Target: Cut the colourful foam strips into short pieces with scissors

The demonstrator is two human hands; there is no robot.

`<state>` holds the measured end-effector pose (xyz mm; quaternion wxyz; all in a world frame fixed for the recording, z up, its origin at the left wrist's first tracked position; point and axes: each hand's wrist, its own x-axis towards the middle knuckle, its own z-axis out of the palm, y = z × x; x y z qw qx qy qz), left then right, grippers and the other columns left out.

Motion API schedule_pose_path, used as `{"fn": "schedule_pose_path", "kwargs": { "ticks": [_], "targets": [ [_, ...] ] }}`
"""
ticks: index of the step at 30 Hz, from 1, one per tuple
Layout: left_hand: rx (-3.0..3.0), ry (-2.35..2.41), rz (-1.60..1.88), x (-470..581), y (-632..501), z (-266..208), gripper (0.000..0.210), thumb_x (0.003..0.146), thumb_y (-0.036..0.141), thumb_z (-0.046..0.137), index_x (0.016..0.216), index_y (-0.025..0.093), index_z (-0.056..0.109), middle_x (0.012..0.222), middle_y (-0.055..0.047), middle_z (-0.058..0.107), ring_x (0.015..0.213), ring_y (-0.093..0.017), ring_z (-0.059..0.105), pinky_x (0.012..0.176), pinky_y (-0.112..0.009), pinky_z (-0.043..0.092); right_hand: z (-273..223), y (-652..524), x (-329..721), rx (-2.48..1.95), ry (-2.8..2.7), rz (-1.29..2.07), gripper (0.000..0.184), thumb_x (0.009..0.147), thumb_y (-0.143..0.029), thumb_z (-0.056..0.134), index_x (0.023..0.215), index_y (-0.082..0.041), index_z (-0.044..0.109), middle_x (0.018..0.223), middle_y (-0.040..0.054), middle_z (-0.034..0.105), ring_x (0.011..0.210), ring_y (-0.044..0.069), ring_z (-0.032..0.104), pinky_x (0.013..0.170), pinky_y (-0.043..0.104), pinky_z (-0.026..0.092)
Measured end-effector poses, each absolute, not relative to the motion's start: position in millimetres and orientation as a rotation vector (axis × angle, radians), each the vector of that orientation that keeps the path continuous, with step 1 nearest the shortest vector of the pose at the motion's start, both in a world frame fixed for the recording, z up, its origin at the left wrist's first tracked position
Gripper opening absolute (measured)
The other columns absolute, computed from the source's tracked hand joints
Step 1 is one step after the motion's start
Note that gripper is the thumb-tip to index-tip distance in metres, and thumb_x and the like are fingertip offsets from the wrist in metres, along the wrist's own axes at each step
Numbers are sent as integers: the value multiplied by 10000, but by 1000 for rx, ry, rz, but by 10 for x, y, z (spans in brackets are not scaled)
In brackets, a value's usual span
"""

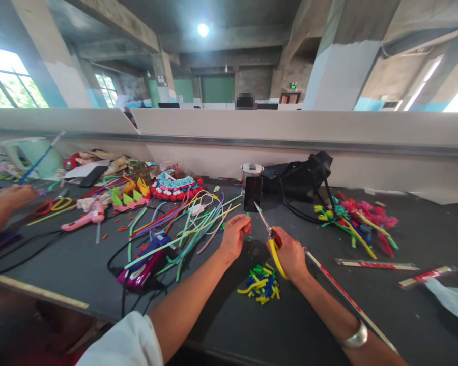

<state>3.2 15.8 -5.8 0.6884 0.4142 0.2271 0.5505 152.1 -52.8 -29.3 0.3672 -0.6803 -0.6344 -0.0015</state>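
Observation:
My right hand [289,254] is closed round the yellow and red handles of a pair of scissors [264,218], whose blades point up and to the left. To its left, my left hand [236,235] is raised over the table with its fingers curled together; a bit of green shows near the fingertips, but I cannot make out what they hold. Below and between both hands lies a small pile of cut pipe cleaner pieces [261,284] in yellow, blue and green. A dark phone [253,194] stands upright just beyond the hands, leaning on a lidded jar [252,170].
Long pipe cleaners [193,231] and a purple glue gun [145,267] lie left. A black bag [301,178], pipe-cleaner flowers [366,218] and wrapped sticks [377,265] are on the right. At far left are another person's hand [13,198], a pink glue gun [84,217] and a pitcher [41,157].

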Motion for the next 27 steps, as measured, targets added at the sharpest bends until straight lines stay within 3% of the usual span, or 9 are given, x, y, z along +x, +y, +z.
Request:
{"fn": "schedule_pose_path", "kwargs": {
  "ticks": [8, 16, 22, 27],
  "targets": [
    [1254, 832, 1205, 103, 116, -145, 147, 655, 301, 661, 657, 158, 627, 569, 20, 516, 545, -100, 417, 549, -238, 310, -288, -485, 1550, -1444, -1434, 207, 289, 815, -394, 525, 999, -178, 580, 897, 54, 662, 705, 153, 609, 693, 261, 465],
    [1885, 891, 1147, 157, -34, -194, 75, 685, 203, 623, 614, 181, 623, 581, -6, 551, 550, -120, 423, 556, -251, 262, -355, -447, 1557, -1375, -1385, 313, 336, 786, -395, 580, 1046, -182, 558, 890, 40, 637, 713, 149, 588, 697, 271, 478],
    [1761, 927, 1064, 175, -33, -201, 105, 669, 243, 623, 590, 175, 623, 560, -2, 555, 539, -119, 425, 541, -244, 278, -388, -424, 1568, -1370, -1374, 313, 351, 784, -389, 559, 1063, -176, 561, 921, 56, 641, 735, 161, 604, 712, 286, 485],
    [1329, 793, 788, 147, 25, -217, 152, 678, 298, 608, 614, 166, 646, 564, -20, 565, 500, -119, 441, 522, -255, 333, -317, -456, 1558, -1351, -1396, 353, 339, 800, -373, 540, 1083, -186, 556, 887, 38, 636, 709, 143, 602, 681, 258, 482]
  ]
}}
